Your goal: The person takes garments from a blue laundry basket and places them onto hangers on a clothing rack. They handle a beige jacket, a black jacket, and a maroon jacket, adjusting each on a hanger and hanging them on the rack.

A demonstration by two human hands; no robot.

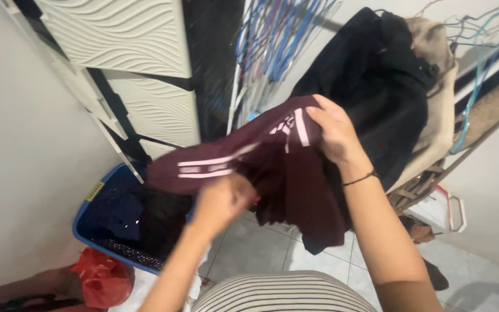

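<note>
Above the blue laundry basket (96,202), the left hand (222,199) and right hand (331,130) grip a maroon garment (295,179) whose loose hem could drag the tiled floor (261,248).

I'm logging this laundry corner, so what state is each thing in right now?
Maroon garment: held up, bunched, in both hands.
Left hand: gripping its lower edge.
Right hand: gripping its top.
Blue basket: on the floor, holding dark clothes.
Black garment: hanging.
Hangers: bare, bunched together.
Red bag: crumpled on the floor.
</note>
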